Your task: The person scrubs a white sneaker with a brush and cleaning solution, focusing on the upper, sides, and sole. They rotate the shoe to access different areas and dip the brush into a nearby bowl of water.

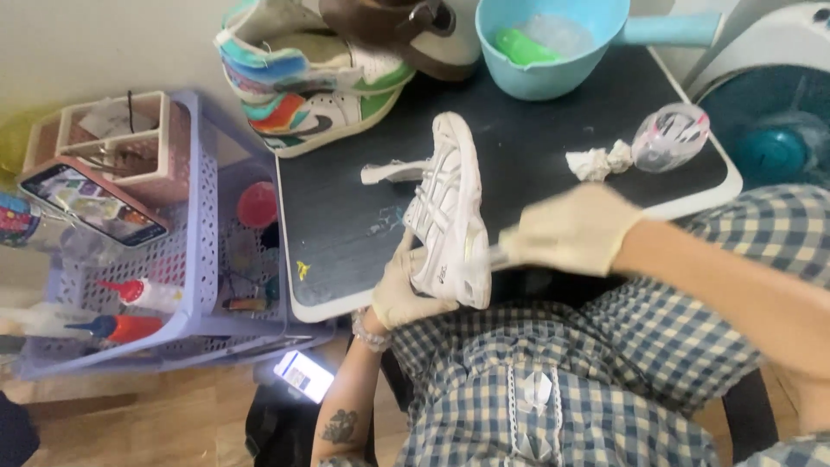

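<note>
While the left hand (405,290) in its pale glove cups the heel of one white sneaker (450,212), the shoe sits tipped up on its side in the middle of the frame, resting on the dark table (553,147). Held like that, its side faces the right hand (572,230). That gloved hand is curled tight around a thin tool handle (496,255) that touches the shoe; the tool's tip is hidden, so I cannot tell what kind it is.

At the top, one blue scoop bowl (545,52) with water and a green thing stands close by, easy to reach. Two colourful sneakers (311,86) and one brown shoe (406,30) wait at the upper left. One crumpled tissue (598,161) lies at the right. One purple basket (194,259) at the left keeps two red-capped squeeze bottles (143,294) together.
</note>
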